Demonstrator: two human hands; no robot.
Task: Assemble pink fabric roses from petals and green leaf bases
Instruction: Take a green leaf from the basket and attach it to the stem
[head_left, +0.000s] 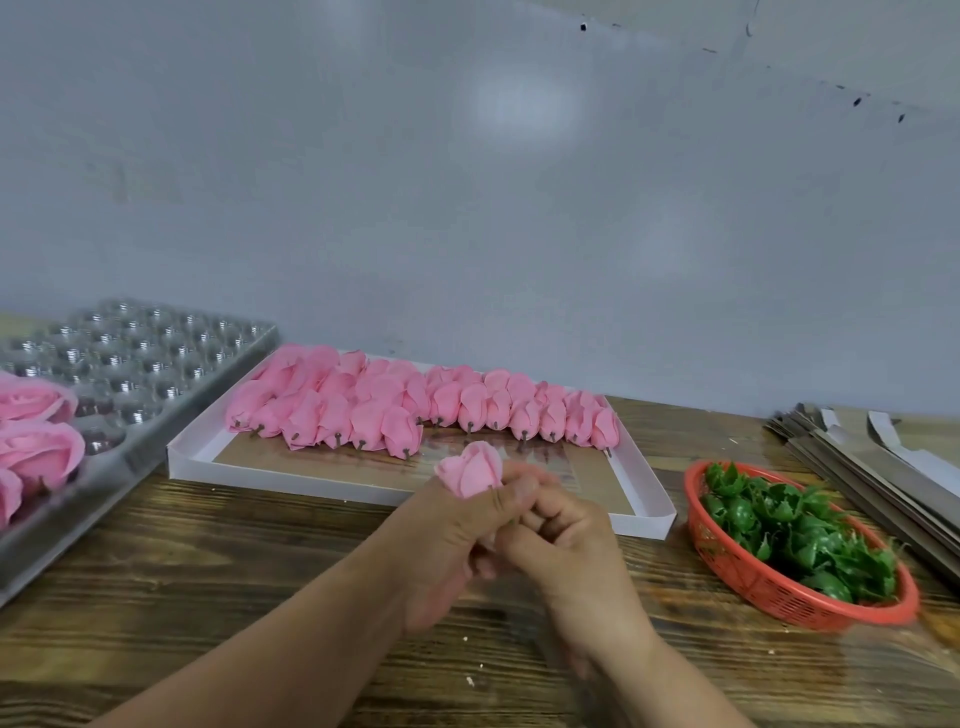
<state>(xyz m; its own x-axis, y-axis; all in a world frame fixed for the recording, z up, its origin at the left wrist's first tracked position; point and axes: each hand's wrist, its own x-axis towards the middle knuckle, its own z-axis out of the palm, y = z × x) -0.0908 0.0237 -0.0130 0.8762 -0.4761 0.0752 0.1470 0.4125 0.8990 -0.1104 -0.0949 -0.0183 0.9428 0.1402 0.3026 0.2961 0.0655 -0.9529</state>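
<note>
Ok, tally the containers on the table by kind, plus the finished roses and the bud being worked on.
White cardboard tray: 1
Red plastic basket: 1
Clear blister tray: 1
Finished pink roses in the blister tray: 3 visible, at the frame's edge
Pink rose bud being assembled: 1
Total: 7

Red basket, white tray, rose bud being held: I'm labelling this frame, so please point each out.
Red basket (769, 590): head view, near rim.
White tray (291, 480): head view, front wall.
Rose bud (470, 470): head view, pink petals above the fingers.
</note>
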